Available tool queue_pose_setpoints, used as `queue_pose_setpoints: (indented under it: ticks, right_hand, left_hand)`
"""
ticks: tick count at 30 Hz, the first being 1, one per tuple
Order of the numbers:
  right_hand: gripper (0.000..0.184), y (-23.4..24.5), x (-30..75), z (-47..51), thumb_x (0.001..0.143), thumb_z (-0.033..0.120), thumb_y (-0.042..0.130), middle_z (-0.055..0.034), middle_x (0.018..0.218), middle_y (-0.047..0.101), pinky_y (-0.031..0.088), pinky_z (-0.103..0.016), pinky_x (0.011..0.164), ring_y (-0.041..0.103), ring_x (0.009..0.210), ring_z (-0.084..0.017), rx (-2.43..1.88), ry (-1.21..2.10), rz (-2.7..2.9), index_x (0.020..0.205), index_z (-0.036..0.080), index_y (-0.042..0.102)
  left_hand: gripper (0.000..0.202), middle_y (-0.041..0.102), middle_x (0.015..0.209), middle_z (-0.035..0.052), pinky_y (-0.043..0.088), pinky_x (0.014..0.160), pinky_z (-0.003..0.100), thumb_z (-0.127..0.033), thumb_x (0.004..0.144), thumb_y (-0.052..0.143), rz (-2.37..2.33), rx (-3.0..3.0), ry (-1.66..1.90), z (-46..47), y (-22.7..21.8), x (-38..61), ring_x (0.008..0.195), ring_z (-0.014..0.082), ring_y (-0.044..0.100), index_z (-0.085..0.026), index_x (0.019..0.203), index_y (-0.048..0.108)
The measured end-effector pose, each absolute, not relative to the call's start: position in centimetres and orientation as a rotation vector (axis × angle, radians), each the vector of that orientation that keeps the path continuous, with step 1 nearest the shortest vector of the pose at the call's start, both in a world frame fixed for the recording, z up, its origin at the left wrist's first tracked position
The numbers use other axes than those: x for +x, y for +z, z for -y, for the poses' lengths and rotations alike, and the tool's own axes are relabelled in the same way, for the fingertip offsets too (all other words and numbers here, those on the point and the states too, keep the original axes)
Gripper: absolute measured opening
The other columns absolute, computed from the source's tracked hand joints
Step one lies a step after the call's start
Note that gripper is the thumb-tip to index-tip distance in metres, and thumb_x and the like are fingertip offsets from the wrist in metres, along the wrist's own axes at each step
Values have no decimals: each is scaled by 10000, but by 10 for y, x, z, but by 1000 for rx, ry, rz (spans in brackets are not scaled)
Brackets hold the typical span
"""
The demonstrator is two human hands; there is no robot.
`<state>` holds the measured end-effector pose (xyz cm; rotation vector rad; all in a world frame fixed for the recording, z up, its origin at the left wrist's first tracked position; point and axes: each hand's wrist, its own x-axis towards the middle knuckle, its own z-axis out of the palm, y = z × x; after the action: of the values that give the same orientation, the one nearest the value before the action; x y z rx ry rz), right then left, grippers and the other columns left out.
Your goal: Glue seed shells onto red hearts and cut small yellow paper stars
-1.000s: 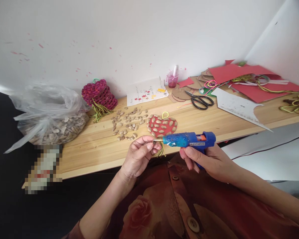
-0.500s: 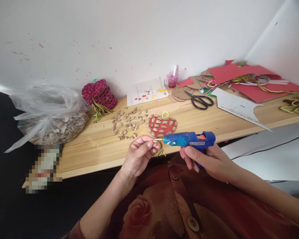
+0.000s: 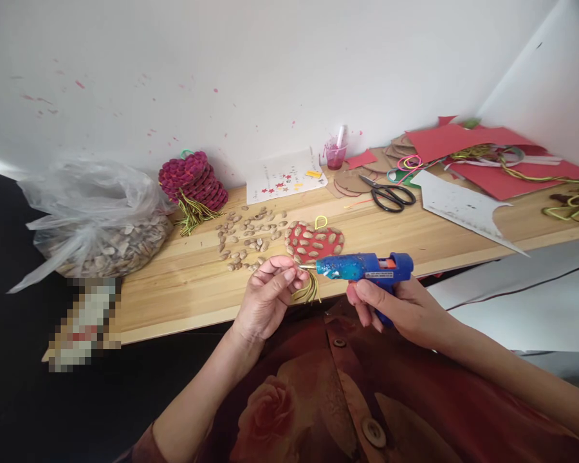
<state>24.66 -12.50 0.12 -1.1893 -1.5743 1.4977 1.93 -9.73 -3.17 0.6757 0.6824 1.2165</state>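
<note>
My right hand (image 3: 395, 303) is wrapped round the handle of a blue hot glue gun (image 3: 357, 266), whose nozzle points left. The tip reaches the fingers of my left hand (image 3: 270, 294), which are pinched together. Whatever they hold is hidden by the fingers. Just beyond the gun, a red heart (image 3: 313, 244) covered in peanut shells lies on the table, its lower part hidden by the gun and hand. It has a yellow cord loop (image 3: 321, 222) on top and a green-brown tassel (image 3: 311, 290) below. Loose peanut shells (image 3: 249, 227) are spread left of the heart.
A clear plastic bag (image 3: 110, 247) of shells stands at left, beside a stack of purple-red hearts (image 3: 188, 177). Behind are a sticker sheet (image 3: 270, 170) and a pink cup (image 3: 335, 157). Black scissors (image 3: 390, 196), white board (image 3: 463, 206) and red card (image 3: 516, 177) lie at right.
The glue gun has shifted very slightly left. My left hand stays pinched at the nozzle, and the things on the table have not moved.
</note>
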Motion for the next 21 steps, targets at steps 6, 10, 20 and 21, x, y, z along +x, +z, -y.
queue_pose_setpoints:
  ticks: [6,10,20,21]
  right_hand:
    - [473,0,246,123,935,590,477,-24,588,598,428,-237,458,521,487,-112,-1186,1490,1580,776,163,605]
    - [484,2,245,122,935,597,468,-26,585,600,423,-240,464,514,478,-108,-1183,1480,1594,771,162,603]
    - [440,-2,242,121,945,576,484,-5,590,605,403,-230,465,504,458,-92,-1161,1488,1528,796,172,575]
    - [434,-2,242,122,946,572,485,-3,591,605,403,-229,466,505,460,-92,-1159,1490,1524,802,173,575]
  left_hand:
    - [230,675,810,-2,511,688,186,-139,732,798,-687,695,1206,98,-33,20,773,104,661,-185,937,706]
    - [289,667,835,-13,519,701,192,-139,703,821,-708,716,1207,99,-34,23,779,104,667,-198,958,699]
    - [265,689,769,-16,523,699,175,-167,687,846,-862,763,1290,101,-21,32,772,106,693,-177,865,650]
    - [270,696,769,-15,524,693,170,-164,685,847,-858,747,1289,100,-20,32,764,101,692,-179,872,653]
